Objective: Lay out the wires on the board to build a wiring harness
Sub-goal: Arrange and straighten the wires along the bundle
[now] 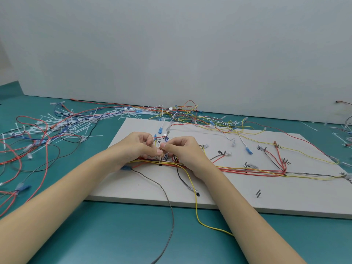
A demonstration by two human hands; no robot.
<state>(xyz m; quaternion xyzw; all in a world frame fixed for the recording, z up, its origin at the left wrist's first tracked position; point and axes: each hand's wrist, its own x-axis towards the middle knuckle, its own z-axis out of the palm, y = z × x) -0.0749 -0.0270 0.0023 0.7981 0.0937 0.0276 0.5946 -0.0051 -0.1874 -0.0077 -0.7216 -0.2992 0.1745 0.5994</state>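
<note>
Grey wire [170,206] and yellow wire [196,202] trail nearest, off the board [133,184] onto the desk [114,235]. Left hand [136,146] and right hand [182,149] meet, both pinching a white cable tie [161,158] over the wire bundle [238,170] just below them. Loose wires [47,134] far left.

A white board [219,195] lies flat on the teal table. Red, yellow and grey wires [247,170] run bundled along it, left to right.
</note>
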